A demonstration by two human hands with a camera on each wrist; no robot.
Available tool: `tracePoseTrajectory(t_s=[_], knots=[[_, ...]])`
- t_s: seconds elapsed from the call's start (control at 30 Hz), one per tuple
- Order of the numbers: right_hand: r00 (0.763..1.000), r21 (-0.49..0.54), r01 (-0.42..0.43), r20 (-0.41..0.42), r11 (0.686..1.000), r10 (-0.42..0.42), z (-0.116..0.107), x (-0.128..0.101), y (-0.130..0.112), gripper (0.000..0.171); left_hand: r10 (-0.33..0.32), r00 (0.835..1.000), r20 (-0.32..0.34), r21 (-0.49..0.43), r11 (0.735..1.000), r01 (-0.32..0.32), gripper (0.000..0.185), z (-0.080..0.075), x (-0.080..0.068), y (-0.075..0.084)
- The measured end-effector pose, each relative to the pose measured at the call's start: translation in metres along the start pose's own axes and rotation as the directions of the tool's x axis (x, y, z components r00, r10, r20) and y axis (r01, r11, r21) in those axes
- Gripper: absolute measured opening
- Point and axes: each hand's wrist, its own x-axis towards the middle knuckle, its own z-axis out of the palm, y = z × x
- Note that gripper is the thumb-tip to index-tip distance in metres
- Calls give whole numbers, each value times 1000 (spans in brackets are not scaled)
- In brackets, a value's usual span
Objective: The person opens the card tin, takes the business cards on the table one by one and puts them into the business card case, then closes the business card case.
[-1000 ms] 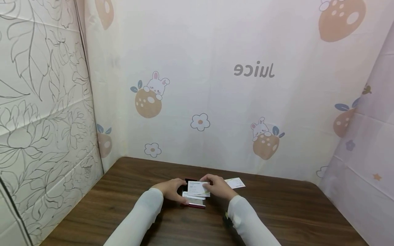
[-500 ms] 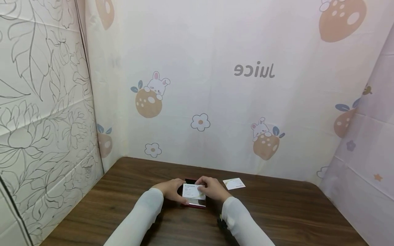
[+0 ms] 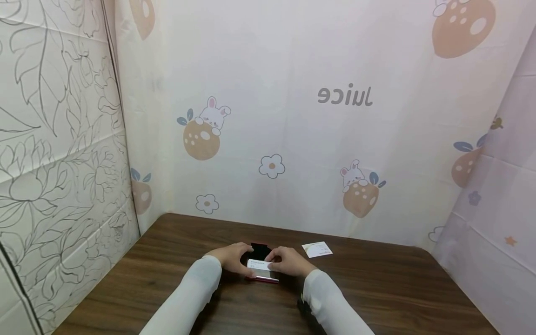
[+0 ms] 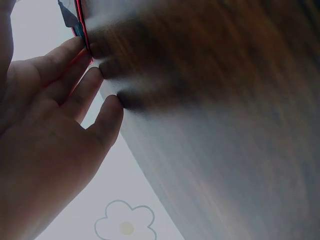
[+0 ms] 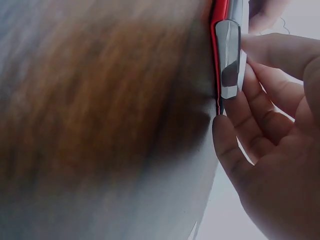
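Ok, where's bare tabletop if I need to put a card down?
The table is bare along its left side by the floral wall, and on the right past the loose card. The middle is crowded: left hand and right hand meet over the card case.

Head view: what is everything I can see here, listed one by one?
Table: one, dark brown wood, fills the lower picture.
Card case: one, red and silver with a black lid, open, mid table between the hands.
Cards: a white stack, count unclear, in the case.
Loose card: one, white, on the table right of the case.
Curtains: pale, printed with strawberries, rabbits, flowers, behind and beside the table.
Left hand: one, grips the case's left side.
Right hand: one, pinches the cards.
Sleeves: two, white.
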Motion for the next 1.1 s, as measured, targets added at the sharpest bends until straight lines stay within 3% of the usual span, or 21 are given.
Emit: tracePoseTrajectory(t_s=[0.27,0.67,0.77,0.9,1.1], knots=[[999,-12,37,-22,999,-37,-5,-3,-2,18,-9,1000,11,-2,1000,9,82,0,3,-2],[994,-41,-22,-111,999,17,-17,-13,27,22,10,1000,2,-8,1000,-10,81,2,2,-3],[984,-108,-63,-170,992,44,-27,-19,34,24,12,1000,0,-4,1000,-12,82,3,2,-3],[960,-200,-188,-244,962,137,-43,-26,46,31,6,1000,0,8,1000,-6,84,5,3,-4],[940,-248,-310,-227,918,256,-62,-30,68,44,-1,1000,-4,13,1000,1,83,3,3,-4]])
